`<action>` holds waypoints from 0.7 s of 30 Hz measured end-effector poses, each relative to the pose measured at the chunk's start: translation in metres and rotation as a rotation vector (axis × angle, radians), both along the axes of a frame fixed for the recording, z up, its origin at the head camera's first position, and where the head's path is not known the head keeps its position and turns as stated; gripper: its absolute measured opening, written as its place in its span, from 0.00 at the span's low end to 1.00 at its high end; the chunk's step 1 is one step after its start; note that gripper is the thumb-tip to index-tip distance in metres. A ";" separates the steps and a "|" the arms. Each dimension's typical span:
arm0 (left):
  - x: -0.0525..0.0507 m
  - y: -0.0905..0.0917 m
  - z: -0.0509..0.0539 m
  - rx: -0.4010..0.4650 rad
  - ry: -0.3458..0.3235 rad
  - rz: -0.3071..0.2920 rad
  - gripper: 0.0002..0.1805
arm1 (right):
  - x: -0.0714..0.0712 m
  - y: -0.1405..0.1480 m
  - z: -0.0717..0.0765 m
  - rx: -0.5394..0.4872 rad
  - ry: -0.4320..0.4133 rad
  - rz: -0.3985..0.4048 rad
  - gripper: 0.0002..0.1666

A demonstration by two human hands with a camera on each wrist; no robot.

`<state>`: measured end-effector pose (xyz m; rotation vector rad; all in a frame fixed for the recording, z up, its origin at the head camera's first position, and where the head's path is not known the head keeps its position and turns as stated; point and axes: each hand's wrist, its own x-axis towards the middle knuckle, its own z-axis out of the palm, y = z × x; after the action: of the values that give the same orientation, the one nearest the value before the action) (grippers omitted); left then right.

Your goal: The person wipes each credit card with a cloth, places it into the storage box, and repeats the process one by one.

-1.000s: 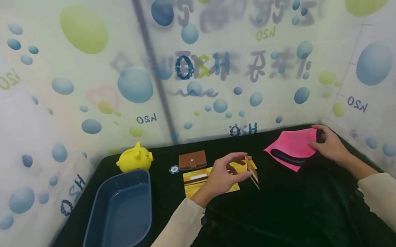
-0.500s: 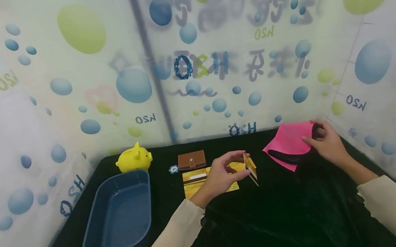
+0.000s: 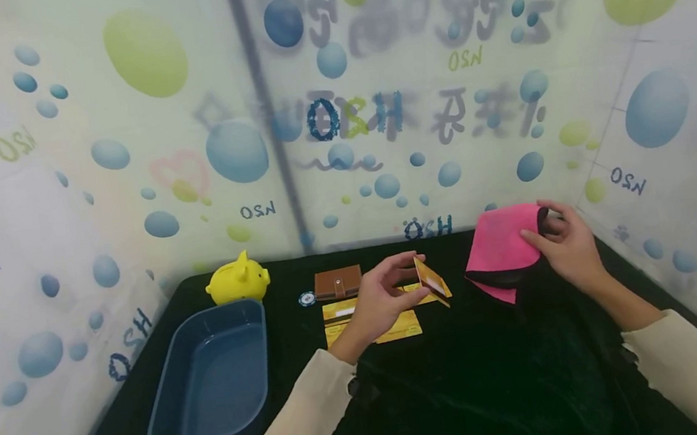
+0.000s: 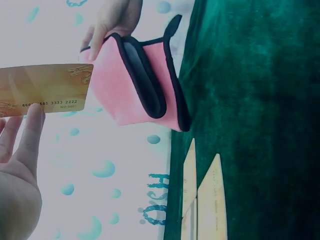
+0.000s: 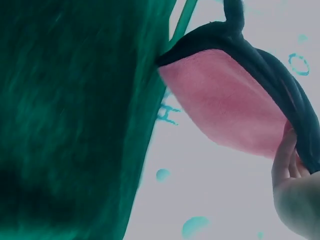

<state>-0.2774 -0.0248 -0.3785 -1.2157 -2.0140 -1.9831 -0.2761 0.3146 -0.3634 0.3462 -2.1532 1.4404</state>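
Note:
My left hand (image 3: pixel 385 296) pinches a gold bank card (image 3: pixel 431 283) between thumb and fingers, tilted above several gold bank cards (image 3: pixel 400 328) lying on the dark cloth. In the left wrist view, the held card (image 4: pixel 55 90) shows its embossed number. On the right, my right hand (image 3: pixel 568 250) grips the upper right edge of a pink pot holder (image 3: pixel 504 239) with black trim and a corner loop. Its black-edged slit (image 4: pixel 145 80) faces the left wrist camera. The right wrist view shows the pot holder (image 5: pixel 230 100) hanging from the fingers (image 5: pixel 283 157), one corner low near the cloth.
A blue plastic basin (image 3: pixel 212 376) stands at the left, with a yellow piggy bank (image 3: pixel 238 280) behind it. A brown wallet (image 3: pixel 338 283) and a poker chip (image 3: pixel 307 298) lie behind the cards. A patterned curtain (image 3: pixel 347 203) borders the table's back and sides.
My right hand has lifted the pot holder up and left, so it hangs more upright. My left hand has raised its card slightly and tilted it.

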 end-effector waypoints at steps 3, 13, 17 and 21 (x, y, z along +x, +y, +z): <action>0.000 -0.002 0.004 0.022 0.015 -0.003 0.27 | -0.001 -0.005 -0.001 -0.029 0.026 0.015 0.34; 0.002 -0.006 0.018 0.009 0.002 0.063 0.29 | 0.026 -0.039 0.014 -0.141 0.047 0.050 0.28; 0.004 -0.007 0.019 -0.001 0.001 0.071 0.28 | 0.036 -0.049 0.018 -0.151 0.033 0.067 0.28; 0.005 -0.009 0.020 0.009 0.024 0.057 0.27 | 0.047 -0.059 0.023 -0.172 0.026 0.102 0.27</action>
<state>-0.2720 -0.0339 -0.3587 -1.1611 -2.0024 -1.9402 -0.2296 0.2554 -0.3405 0.4134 -1.9991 1.6551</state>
